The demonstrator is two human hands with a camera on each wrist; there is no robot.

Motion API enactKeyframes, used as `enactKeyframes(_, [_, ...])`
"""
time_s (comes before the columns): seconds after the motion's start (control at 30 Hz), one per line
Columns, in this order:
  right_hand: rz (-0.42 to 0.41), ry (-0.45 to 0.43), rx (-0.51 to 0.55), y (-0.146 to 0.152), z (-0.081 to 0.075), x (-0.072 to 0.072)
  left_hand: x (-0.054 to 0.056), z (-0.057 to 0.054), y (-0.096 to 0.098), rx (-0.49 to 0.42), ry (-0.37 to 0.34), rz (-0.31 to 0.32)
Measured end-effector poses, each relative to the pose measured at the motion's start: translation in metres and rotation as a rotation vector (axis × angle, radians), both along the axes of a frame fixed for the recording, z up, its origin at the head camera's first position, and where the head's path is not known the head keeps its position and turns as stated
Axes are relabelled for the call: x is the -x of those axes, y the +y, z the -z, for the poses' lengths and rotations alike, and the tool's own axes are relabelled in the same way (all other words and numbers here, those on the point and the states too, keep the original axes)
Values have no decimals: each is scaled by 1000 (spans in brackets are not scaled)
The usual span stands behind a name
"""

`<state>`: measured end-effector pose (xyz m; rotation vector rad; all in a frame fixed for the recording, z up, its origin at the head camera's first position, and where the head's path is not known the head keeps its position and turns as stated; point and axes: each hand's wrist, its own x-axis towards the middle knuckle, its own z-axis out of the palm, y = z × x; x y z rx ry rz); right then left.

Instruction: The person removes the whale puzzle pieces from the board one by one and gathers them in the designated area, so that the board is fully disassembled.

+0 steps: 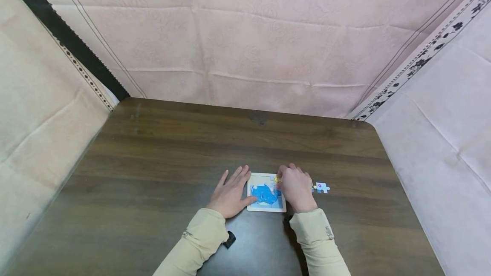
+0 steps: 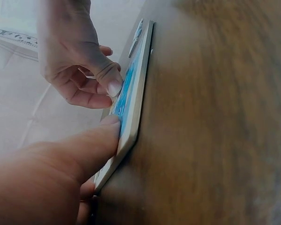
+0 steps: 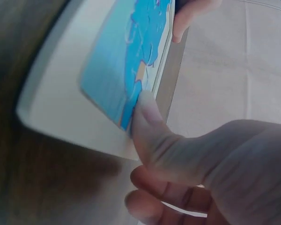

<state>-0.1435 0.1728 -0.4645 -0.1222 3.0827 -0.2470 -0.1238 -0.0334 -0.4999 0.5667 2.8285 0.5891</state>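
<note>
A small jigsaw puzzle board (image 1: 255, 209) with a pale frame and a blue animal picture lies in front of me. My left hand (image 1: 229, 196) rests at its left side, fingers extended, the thumb (image 2: 96, 143) lying over the frame onto the picture. My right hand (image 1: 297, 187) is over the right side, thumb and index finger pinching a puzzle piece with a yellow sun (image 1: 276, 179) at the picture's upper right. In the right wrist view the right thumb (image 3: 149, 110) presses close to the picture's surface, beside a small tan gap (image 3: 140, 72) among the pieces.
Loose puzzle pieces (image 1: 321, 188) lie on the table just right of my right hand, partly hidden by it. The brown wooden table (image 1: 172, 152) has rounded far corners. Pale cloth (image 1: 238, 46) hangs behind it and on both sides.
</note>
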Motion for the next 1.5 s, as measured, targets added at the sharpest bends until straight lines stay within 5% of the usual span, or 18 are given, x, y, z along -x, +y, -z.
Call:
enactKeyframes(0.77, [38, -39, 95, 4, 0, -2, 1, 0, 1, 10, -6, 3])
enactKeyframes(1.5, [-36, 43, -23, 0, -3, -6, 1, 0, 1, 14, -6, -6])
